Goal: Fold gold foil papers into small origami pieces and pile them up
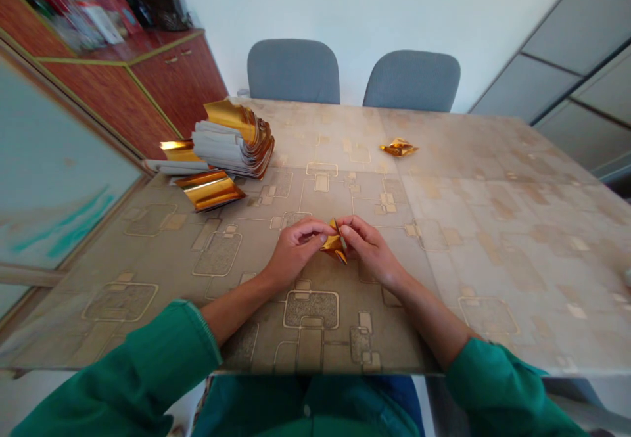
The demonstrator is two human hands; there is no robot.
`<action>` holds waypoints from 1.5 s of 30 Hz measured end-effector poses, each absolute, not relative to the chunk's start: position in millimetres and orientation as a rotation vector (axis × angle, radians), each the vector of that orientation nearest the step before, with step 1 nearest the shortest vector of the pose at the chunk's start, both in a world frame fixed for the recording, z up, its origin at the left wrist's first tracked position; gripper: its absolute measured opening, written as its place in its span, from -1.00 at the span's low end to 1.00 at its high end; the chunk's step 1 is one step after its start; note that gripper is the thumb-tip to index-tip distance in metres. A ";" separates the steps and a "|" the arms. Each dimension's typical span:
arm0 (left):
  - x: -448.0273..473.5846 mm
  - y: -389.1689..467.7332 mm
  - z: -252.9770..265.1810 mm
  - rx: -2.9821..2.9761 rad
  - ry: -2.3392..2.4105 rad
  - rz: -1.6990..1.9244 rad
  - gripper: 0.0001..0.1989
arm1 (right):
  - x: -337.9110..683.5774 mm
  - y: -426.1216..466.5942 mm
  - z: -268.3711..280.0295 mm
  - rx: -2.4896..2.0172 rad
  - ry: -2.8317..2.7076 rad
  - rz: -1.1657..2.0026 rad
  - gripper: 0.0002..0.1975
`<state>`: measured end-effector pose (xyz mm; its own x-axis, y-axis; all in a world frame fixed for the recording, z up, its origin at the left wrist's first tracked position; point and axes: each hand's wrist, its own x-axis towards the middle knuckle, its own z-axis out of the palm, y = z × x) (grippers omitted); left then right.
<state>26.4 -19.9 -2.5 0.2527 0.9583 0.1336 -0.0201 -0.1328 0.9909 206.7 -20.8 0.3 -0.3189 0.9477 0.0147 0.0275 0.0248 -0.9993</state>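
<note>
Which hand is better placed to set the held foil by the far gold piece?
Likely the right hand: the far gold piece lies ahead and to its right. The left hand is farther from it, though both hold the gold foil.

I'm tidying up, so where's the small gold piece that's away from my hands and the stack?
In the head view, the small gold piece lies on the table right of centre, in front of the right chair and beyond your right hand.
</note>
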 end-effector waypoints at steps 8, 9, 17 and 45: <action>26.5 -21.9 -4.0 1.350 0.834 0.992 -0.76 | 208.6 -22.2 3.2 -1.031 -1.436 1.484 -0.65; 27.2 -21.6 -5.2 1.323 0.845 0.995 -0.78 | 208.6 -22.4 1.9 -1.027 -1.454 1.485 -0.66; 31.8 -21.5 -9.0 1.150 0.920 1.033 -0.73 | 202.2 -23.8 -10.6 -1.023 -1.563 1.323 -0.68; 36.0 -21.4 -4.1 0.983 0.935 1.219 -0.61 | 198.2 -26.6 -12.4 -0.963 -1.465 1.461 -0.68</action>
